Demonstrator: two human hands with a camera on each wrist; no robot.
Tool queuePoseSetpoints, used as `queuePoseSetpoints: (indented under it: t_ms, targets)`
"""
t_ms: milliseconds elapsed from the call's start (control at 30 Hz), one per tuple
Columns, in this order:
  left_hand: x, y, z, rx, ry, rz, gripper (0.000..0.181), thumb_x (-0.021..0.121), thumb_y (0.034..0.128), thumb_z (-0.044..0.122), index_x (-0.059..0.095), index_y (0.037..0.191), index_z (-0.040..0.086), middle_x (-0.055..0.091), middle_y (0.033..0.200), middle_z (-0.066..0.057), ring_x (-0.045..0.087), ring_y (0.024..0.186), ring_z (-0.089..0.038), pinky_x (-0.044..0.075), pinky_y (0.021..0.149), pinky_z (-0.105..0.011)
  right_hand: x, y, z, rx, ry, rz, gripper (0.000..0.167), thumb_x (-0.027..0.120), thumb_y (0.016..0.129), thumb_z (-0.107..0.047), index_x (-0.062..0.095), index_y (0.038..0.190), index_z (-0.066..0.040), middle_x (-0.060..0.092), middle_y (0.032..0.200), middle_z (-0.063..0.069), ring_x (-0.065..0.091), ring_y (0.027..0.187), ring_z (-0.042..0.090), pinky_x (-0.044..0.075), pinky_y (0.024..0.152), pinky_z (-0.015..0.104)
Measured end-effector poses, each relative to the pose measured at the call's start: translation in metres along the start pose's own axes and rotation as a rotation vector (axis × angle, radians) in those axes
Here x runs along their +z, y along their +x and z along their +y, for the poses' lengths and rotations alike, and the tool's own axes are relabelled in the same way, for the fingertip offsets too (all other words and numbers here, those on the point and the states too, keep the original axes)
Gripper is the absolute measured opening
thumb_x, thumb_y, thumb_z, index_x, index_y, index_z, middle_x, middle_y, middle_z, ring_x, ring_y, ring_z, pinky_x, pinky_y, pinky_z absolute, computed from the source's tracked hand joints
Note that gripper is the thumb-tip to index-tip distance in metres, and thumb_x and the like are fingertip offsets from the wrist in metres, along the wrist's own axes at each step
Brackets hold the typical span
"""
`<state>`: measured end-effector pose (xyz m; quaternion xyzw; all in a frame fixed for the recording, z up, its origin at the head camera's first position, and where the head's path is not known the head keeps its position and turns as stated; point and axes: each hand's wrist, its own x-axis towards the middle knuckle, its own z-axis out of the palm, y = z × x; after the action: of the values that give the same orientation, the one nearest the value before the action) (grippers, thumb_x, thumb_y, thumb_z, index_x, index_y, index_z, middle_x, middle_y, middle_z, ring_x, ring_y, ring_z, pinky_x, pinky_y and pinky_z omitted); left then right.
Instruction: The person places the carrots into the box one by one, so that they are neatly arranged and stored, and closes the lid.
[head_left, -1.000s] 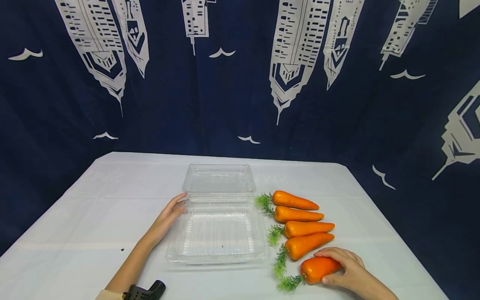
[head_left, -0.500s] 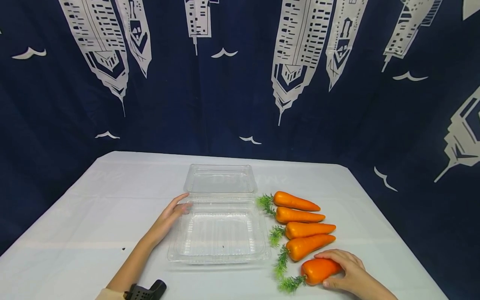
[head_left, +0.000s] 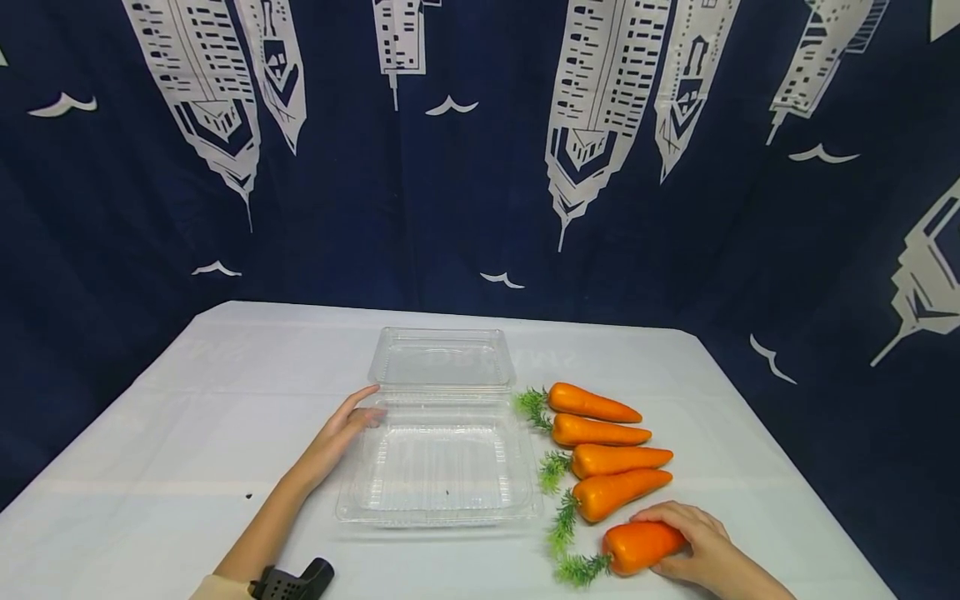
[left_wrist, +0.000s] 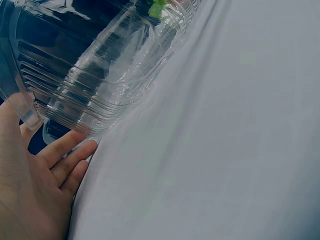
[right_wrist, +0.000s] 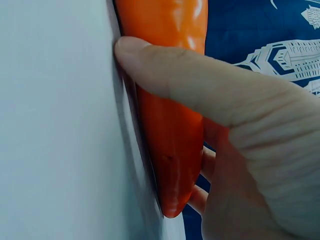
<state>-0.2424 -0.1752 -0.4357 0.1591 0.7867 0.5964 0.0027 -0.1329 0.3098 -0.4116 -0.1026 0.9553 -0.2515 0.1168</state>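
A clear plastic container (head_left: 438,518) lies unfolded, its lid (head_left: 441,335) on the far side. At its left edge near the hinge, my left hand (head_left: 330,446) has fingers fairly straight and touching the plastic. The left wrist view shows the thumb overlapping the container (left_wrist: 100,75) and the other fingers of my left hand (left_wrist: 45,175) by its outer side. My right hand (head_left: 701,546) grips the nearest orange carrot (head_left: 637,547), its green top pointing left. In the right wrist view, the thumb of my right hand (right_wrist: 220,90) crosses the carrot (right_wrist: 172,135), with fingertips behind it.
Several more carrots (head_left: 618,493) lie in a column right of the container, green tops toward it. A white cloth covers the table (head_left: 172,433). Behind it hangs a dark blue curtain (head_left: 337,208) with white building shapes. A small dark speck (head_left: 249,496) lies at left.
My right hand and the gripped carrot have shifted very slightly toward the near edge. The left hand stays at the container. The head view has shifted slightly.
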Motion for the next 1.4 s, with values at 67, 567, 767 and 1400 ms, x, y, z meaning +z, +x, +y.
queuePoseSetpoints:
  t_ms: [67,567,767,1400]
  targets:
    - [0.0,0.0,-0.001,-0.002,-0.001,-0.001,0.047,0.039,0.0968,0.033,0.029,0.141,0.022,0.056,0.123,-0.015,0.051,0.113,-0.029,0.032,0.1,-0.052,-0.001,-0.002,0.005,-0.046,-0.017,0.0,0.045,0.074,0.071,-0.033,0.058,0.111,-0.025,0.057,0.117,0.005,0.046,0.105,0.022,0.039,0.082,0.048]
    - [0.001,0.001,-0.001,-0.008,-0.007,0.009,0.046,0.04,0.0966,0.033,0.03,0.14,0.022,0.06,0.118,-0.014,0.051,0.114,-0.029,0.031,0.101,-0.048,-0.004,0.002,0.013,-0.215,0.121,-0.084,0.046,0.068,0.078,-0.031,0.056,0.117,-0.011,0.059,0.111,-0.004,0.042,0.087,-0.011,0.042,0.071,0.013]
    - [0.0,0.001,-0.002,-0.013,-0.008,0.002,0.045,0.039,0.0968,0.034,0.03,0.14,0.025,0.059,0.118,-0.015,0.049,0.116,-0.032,0.03,0.101,-0.053,-0.006,0.001,0.01,-0.199,0.176,-0.107,0.049,0.066,0.08,-0.033,0.054,0.12,-0.008,0.058,0.114,0.002,0.044,0.089,-0.011,0.043,0.073,0.012]
    - [-0.001,0.001,-0.002,-0.008,-0.001,0.004,0.044,0.039,0.0968,0.034,0.03,0.139,0.026,0.061,0.116,-0.014,0.05,0.116,-0.033,0.028,0.102,-0.056,-0.015,-0.005,0.003,-0.208,0.166,-0.019,0.047,0.066,0.081,-0.029,0.053,0.124,-0.015,0.053,0.114,-0.014,0.043,0.091,-0.012,0.044,0.07,0.015]
